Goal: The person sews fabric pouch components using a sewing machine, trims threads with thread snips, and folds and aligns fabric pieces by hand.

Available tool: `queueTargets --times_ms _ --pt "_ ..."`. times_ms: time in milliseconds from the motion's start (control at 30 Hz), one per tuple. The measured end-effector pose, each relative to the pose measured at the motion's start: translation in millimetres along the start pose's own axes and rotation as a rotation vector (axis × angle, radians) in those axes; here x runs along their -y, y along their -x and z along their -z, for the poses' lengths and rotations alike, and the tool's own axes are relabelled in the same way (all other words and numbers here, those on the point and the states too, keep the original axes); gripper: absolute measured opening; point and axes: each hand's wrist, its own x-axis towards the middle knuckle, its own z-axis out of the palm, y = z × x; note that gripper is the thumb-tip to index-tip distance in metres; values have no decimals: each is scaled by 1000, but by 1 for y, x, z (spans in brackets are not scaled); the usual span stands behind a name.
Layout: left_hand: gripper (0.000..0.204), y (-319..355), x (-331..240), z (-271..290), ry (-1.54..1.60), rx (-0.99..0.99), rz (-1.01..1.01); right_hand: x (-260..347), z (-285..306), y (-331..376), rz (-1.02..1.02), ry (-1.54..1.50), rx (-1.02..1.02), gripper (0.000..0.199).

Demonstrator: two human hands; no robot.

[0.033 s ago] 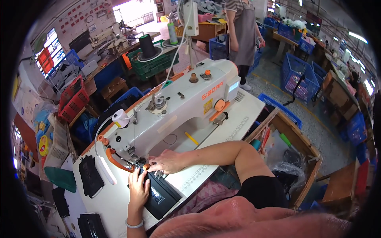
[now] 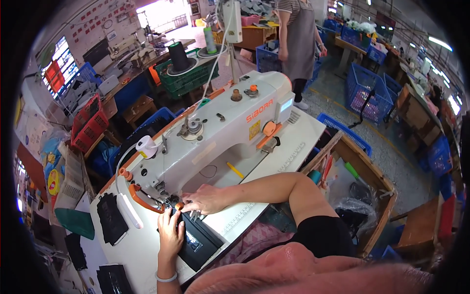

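Note:
A black fabric piece (image 2: 208,237) with a clear shiny window (image 2: 194,241) lies on the white sewing machine bed, its far end under the machine's needle area. My left hand (image 2: 171,232) rests flat on its left edge, fingers stretched toward the presser foot (image 2: 172,200). From the right, my right hand (image 2: 209,198) bends over the cloth beside the foot, its fingers curled. A small silver metal tool (image 2: 195,214) pokes out beneath those fingers; its kind is unclear. Something small and orange (image 2: 179,206) sits at the fingertips between both hands. The needle tip is hidden.
The grey-white sewing machine (image 2: 220,132) spans the table. Black fabric pieces (image 2: 112,218) lie at left, beside a green cloth (image 2: 74,222). A yellow marker-like stick (image 2: 235,169) lies under the arm. At right is an open wooden drawer (image 2: 387,215); behind the machine stands a person in an apron (image 2: 298,39).

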Motion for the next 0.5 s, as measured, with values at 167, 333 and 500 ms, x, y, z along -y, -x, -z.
queueTargets --times_ms 167,333,500 --pt "45 -3 -1 -3 4 2 -25 3 8 6 -25 -15 10 46" --pt "46 -2 -2 -5 -11 -5 -22 1 8 7 -3 12 18 48" --pt "45 -7 -4 -2 -23 -38 -25 -2 -1 4 -5 21 26 51"
